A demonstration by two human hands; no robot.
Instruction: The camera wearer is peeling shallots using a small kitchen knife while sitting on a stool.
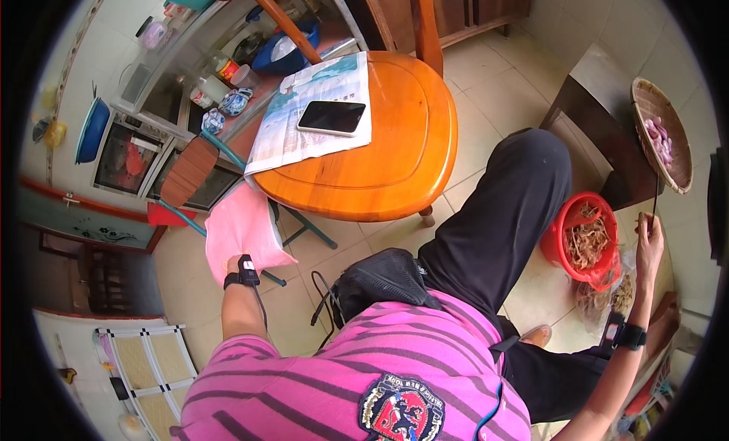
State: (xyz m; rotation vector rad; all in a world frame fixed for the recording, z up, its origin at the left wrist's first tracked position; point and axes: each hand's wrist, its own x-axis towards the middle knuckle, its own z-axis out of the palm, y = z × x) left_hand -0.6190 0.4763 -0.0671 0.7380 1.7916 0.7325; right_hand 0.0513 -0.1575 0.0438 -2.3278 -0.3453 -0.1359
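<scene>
My left hand is at a pink cloth spread over the seat area of a folding chair. Most of its fingers are hidden, so its grip is unclear. On the far right, my right hand grips a thin dark tool, perhaps a knife seen edge-on. The tool points up towards a round woven bamboo basket. Peeled shallots lie in that basket. Left of my right hand stands a red plastic bucket holding dry brown peelings.
Ahead is a varnished wooden chair bearing a newspaper and a smartphone. The folding chair's brown backrest rises on the left. A clear plastic bag sits by the bucket. A dark stand is beside the basket.
</scene>
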